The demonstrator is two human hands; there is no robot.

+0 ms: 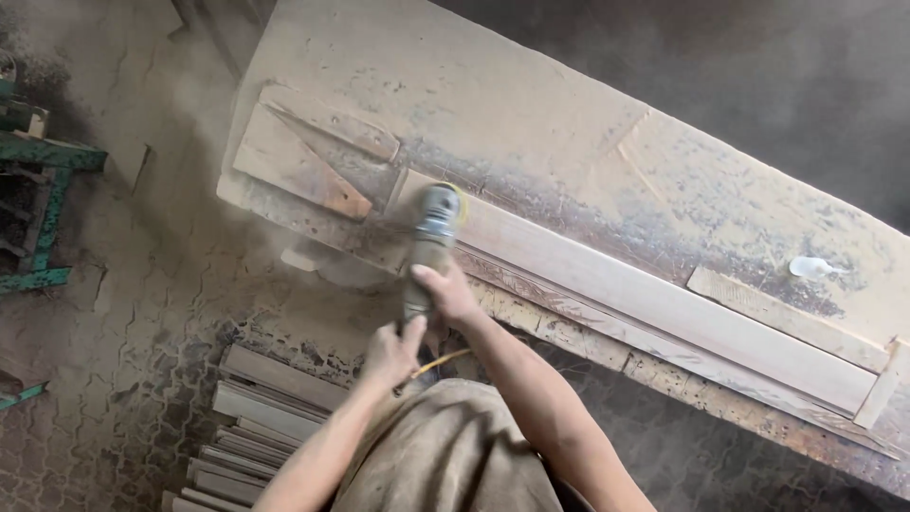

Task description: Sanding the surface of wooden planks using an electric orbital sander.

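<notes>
Centre of the frame, both hands grip a dusty grey angle grinder (428,248) that rests with its head on the near end of a long pale wooden board (654,308). Right hand (448,293) is closed around the grinder body from the right side, fingers wrapped over it. Left hand (393,352) is closed on the rear end of the grinder handle, lower and just left of the right hand. A yellow cord (438,363) trails from the tool's back end toward the person's body. Grinder head sits at the board's upper-left end, touching the wood; a haze of dust hangs around it. Board lies diagonally on the tabletop (531,114), running from centre to lower right of the frame. Tabletop is coated in sawdust, with darker bare patches along the board's far edge. Flat wood offcuts (308,156) lie at the tabletop's upper-left end, just beyond the grinder. A short flat strip (787,318) lies along the board's far side at right, and a small clear bottle (810,267) lies on its side near it, right of frame. Lower left, a stack of wooden slats (251,417) lies on the patterned paved floor (123,379). Green metal frame (43,190) at left edge. Person's brown dusty garment (455,446) fills the bottom centre.
</notes>
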